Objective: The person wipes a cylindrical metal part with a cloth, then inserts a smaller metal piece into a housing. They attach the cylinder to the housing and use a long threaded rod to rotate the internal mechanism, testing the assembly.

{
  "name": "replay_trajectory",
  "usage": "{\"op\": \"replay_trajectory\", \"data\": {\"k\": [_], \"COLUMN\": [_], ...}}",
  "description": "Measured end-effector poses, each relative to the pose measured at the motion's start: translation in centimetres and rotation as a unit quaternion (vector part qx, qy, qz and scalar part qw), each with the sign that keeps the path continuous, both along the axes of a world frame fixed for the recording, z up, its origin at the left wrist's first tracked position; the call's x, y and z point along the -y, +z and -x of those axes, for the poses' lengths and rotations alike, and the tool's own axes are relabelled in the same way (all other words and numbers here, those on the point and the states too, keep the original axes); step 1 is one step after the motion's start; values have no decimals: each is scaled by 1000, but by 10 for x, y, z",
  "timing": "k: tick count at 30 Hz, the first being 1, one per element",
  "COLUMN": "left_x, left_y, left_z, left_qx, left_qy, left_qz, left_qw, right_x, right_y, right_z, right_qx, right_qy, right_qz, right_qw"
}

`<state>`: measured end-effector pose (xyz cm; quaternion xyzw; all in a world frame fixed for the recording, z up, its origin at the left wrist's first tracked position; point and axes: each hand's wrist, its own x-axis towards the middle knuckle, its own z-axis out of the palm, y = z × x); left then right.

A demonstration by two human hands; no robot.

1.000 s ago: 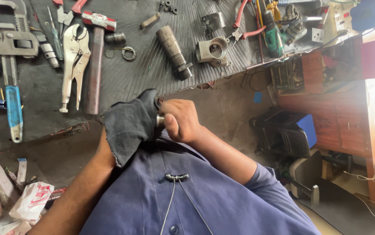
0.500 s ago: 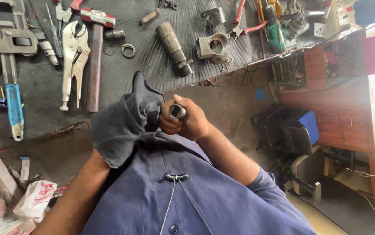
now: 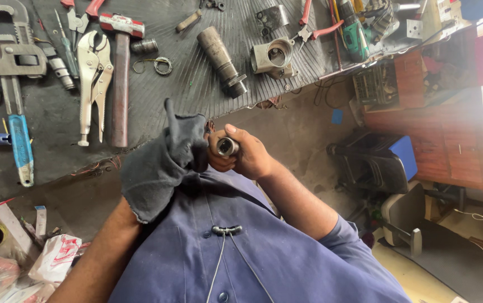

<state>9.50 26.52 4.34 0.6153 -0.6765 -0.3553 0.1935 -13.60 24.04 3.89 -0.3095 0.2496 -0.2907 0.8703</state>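
Note:
My right hand (image 3: 247, 154) grips a small shiny metal cylinder (image 3: 227, 146) with its round end face turned toward the camera, held close to my chest. My left hand is wrapped inside a dark grey rag (image 3: 160, 163) that presses against the left side of the cylinder; only my left forearm (image 3: 98, 258) shows below the cloth. Both hands meet just below the edge of the black ribbed mat (image 3: 196, 84) on the workbench.
On the mat lie a large pipe wrench (image 3: 14, 62), locking pliers (image 3: 91, 73), a red-headed hammer (image 3: 119, 73), a grey metal shaft (image 3: 222, 60), a round metal housing (image 3: 275, 56) and red-handled pliers (image 3: 314, 25). A wooden cabinet (image 3: 449, 129) stands at the right.
The cloth has slid off the cylinder's end, so its shiny face shows. Both hands have shifted slightly toward the right.

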Motion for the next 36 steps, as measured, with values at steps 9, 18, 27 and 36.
{"op": "replay_trajectory", "data": {"k": [9, 18, 27, 36], "left_x": [22, 2, 11, 12], "left_y": [1, 7, 4, -5], "left_z": [7, 2, 6, 8], "left_qx": [-76, -84, -97, -128], "left_qy": [-82, -31, -28, 24], "left_qz": [271, 117, 149, 132], "left_qw": [956, 989, 984, 983], "right_x": [-4, 3, 9, 9], "right_y": [22, 54, 57, 36], "right_z": [-20, -32, -33, -29], "right_qx": [-255, -435, -396, -339], "right_qy": [-136, -210, -205, -163], "right_qz": [252, 582, 663, 529], "right_qw": [924, 654, 601, 761]}}
